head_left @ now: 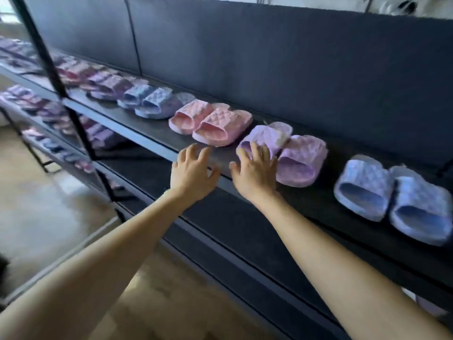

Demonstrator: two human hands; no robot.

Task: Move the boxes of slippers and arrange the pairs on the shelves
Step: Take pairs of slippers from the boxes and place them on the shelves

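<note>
Reaching forward, the right hand (255, 173), fingers spread, touches one lilac pair (294, 155) on the dark shelf (308, 202). The left hand (192, 173) hovers spread and holds nothing. Alongside stand one pink pair (210, 122) and two blue pairs (394, 195); the farther pairs are blurred.

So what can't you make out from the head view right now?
All in the head view:
- Left lilac slipper: near end covered by the right hand; grip or mere touch unclear.
- Far-left pairs on the top shelf: too blurred to count.
- Lower-shelf pairs: blurred, partly hidden by the top shelf.
- Pale thing, bottom right: mostly hidden under the shelf.
- Boxes: none in frame.
</note>
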